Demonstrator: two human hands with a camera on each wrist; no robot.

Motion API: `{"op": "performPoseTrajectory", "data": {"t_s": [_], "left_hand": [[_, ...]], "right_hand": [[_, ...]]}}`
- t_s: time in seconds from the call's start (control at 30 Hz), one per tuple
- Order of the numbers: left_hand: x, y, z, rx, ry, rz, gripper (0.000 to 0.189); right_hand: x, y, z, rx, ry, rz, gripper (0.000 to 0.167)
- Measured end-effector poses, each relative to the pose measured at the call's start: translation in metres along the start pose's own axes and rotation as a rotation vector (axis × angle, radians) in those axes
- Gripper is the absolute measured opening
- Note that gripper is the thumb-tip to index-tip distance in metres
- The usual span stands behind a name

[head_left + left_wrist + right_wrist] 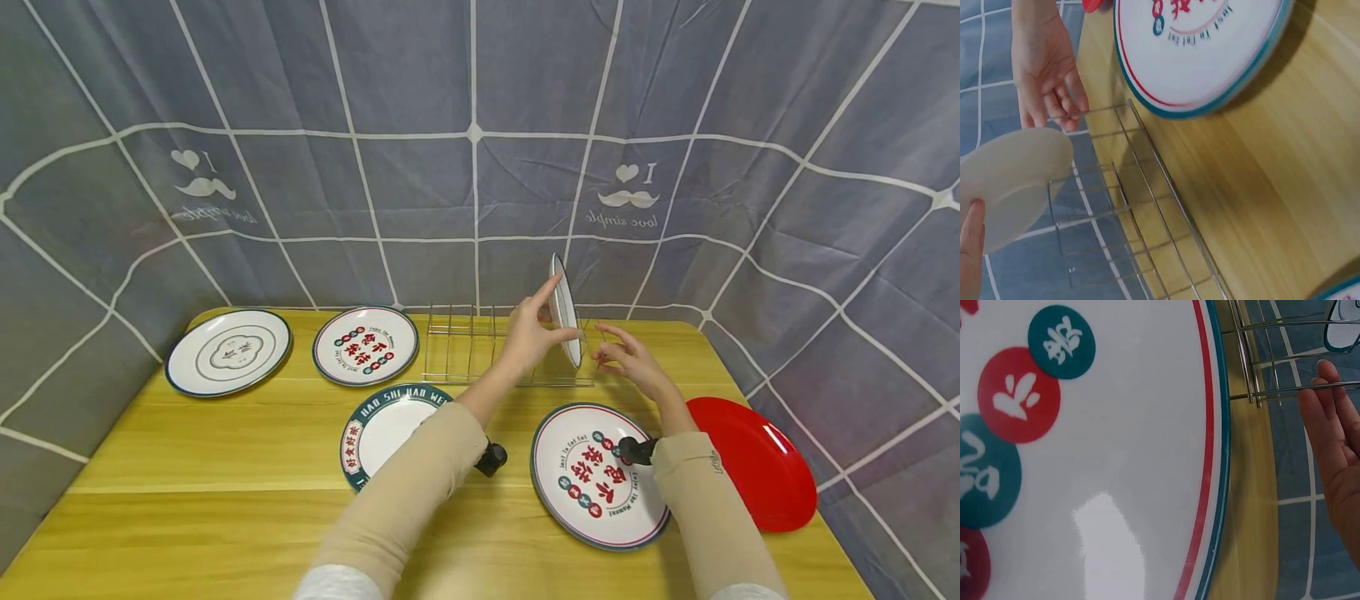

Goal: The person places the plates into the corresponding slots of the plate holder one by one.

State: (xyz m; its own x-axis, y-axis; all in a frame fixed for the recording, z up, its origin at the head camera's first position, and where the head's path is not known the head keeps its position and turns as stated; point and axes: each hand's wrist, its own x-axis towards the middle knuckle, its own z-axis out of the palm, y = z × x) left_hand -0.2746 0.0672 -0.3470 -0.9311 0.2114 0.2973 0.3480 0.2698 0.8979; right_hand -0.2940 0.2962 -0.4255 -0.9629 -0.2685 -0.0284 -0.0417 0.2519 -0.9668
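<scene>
A white plate with a dark rim (pixel 566 312) stands nearly upright at the right end of a wire dish rack (pixel 457 334). My left hand (pixel 525 337) grips it from the left, index finger and thumb spread along its edge; the left wrist view shows the plate's pale back (pixel 1016 181) with a finger against it. Just right of the plate, my right hand (pixel 633 367) has its fingers loosely bent and holds nothing. In the right wrist view, its fingertips (pixel 1329 375) are right at the rack's end wire.
Below the rack lie a teal-lettered plate (pixel 393 433), partly behind the left sleeve, and a red-lettered plate (pixel 592 508). Two more plates, one red-lettered (pixel 365 333), one plain-rimmed (pixel 228 354), lie left. A red plate (pixel 757 467) lies right. A grey curtain (pixel 420 183) hangs behind.
</scene>
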Motion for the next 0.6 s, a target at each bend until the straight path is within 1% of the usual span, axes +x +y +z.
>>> {"op": "performPoseTrajectory", "data": {"t_s": [0.13, 0.23, 0.37, 0.43, 0.6], "left_hand": [[0.002, -0.001, 0.010, 0.030, 0.015, 0.032, 0.080], [0.004, -0.004, 0.016, 0.052, 0.019, 0.053, 0.077], [0.003, -0.010, 0.022, 0.078, 0.004, 0.029, 0.076], [0.002, -0.013, 0.024, 0.070, 0.001, 0.012, 0.075], [0.001, -0.020, 0.032, 0.047, 0.001, 0.004, 0.074]], "right_hand": [[-0.003, -0.006, 0.001, 0.007, -0.005, 0.006, 0.050], [-0.005, -0.011, 0.003, 0.026, -0.014, -0.002, 0.049], [-0.005, -0.011, 0.003, 0.042, -0.020, -0.006, 0.050], [-0.003, -0.008, 0.001, 0.037, -0.021, -0.005, 0.051], [0.000, 0.001, -0.001, 0.012, -0.016, -0.014, 0.052]]}}
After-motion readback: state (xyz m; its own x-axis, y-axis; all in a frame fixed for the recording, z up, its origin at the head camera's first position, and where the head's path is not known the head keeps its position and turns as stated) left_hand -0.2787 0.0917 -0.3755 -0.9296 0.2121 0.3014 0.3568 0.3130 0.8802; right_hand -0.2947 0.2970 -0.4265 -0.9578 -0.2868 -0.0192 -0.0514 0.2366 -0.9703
